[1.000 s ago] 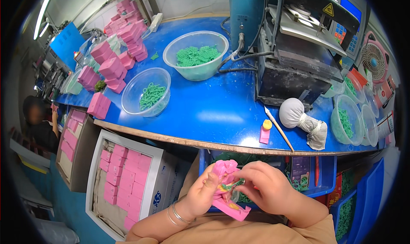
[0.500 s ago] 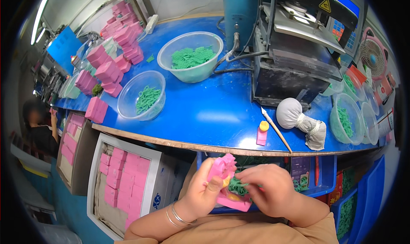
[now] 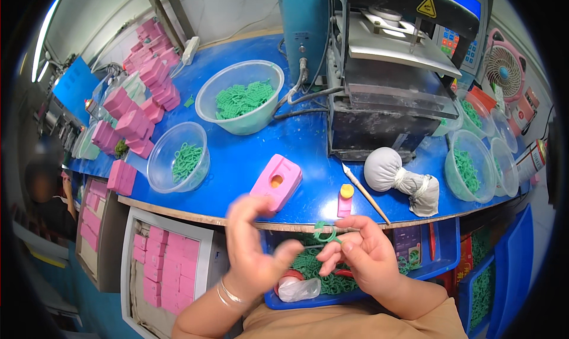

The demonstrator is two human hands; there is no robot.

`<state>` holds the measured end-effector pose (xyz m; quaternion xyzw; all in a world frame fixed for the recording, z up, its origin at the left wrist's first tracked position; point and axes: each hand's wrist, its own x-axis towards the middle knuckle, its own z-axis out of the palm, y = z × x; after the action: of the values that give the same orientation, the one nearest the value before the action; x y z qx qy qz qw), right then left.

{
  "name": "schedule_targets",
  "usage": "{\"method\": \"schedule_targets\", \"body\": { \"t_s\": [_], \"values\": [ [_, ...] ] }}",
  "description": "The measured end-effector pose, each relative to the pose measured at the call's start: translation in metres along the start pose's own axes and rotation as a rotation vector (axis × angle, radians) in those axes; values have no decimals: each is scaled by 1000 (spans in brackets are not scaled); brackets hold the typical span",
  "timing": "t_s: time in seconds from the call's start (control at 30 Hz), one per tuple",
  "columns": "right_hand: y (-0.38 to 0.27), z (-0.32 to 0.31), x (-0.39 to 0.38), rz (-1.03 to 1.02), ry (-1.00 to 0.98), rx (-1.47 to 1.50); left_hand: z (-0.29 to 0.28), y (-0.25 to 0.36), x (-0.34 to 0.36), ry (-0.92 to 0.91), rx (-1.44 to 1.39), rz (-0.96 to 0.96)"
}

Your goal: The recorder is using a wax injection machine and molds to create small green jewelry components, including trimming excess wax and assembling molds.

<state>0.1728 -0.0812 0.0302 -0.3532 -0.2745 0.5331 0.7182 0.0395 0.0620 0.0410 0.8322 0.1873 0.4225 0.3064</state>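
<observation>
My right hand [image 3: 368, 255] pinches a thin green wax ring piece [image 3: 325, 234] by its edge, above the blue drawer. My left hand [image 3: 252, 253], slightly blurred, has its fingers apart and holds nothing. Just beyond its fingertips a pink rubber mould [image 3: 287, 176] lies on the blue table near the edge, with a yellowish round patch in its opening. To its right stands a small pink block with a yellow top [image 3: 345, 200]. Beneath my hands the open blue drawer [image 3: 435, 272] holds many tangled green pieces, a clear plastic bag [image 3: 299, 290] and something red-handled.
A white-handled pointed tool [image 3: 368, 194] and a tied cloth pouch [image 3: 403, 179] lie right of the block. Plastic bowls [image 3: 155, 167] of green pieces stand on both sides. A press machine [image 3: 385, 122] fills the back. Pink moulds [image 3: 133, 125] pile up left; another person [image 3: 50, 191] sits far left.
The pink mould has left my left hand and lies on the table. My left hand has opened. My right hand now holds the green ring piece apart from the mould. The view has shifted slightly.
</observation>
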Motion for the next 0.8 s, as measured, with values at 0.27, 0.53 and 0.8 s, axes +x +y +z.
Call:
{"method": "schedule_targets", "body": {
  "t_s": [0.27, 0.53, 0.8],
  "values": [
    [7, 13, -8, -36, -67, -274, 13, 30, -33, -185, -1106, -652],
    [4, 12, -6, 180, -21, -136, 8, 26, -34, -162, -232, 15],
    [12, 7, -2, 470, 84, -266, -6, 22, -38, -84, -75, 128]
  ]
}}
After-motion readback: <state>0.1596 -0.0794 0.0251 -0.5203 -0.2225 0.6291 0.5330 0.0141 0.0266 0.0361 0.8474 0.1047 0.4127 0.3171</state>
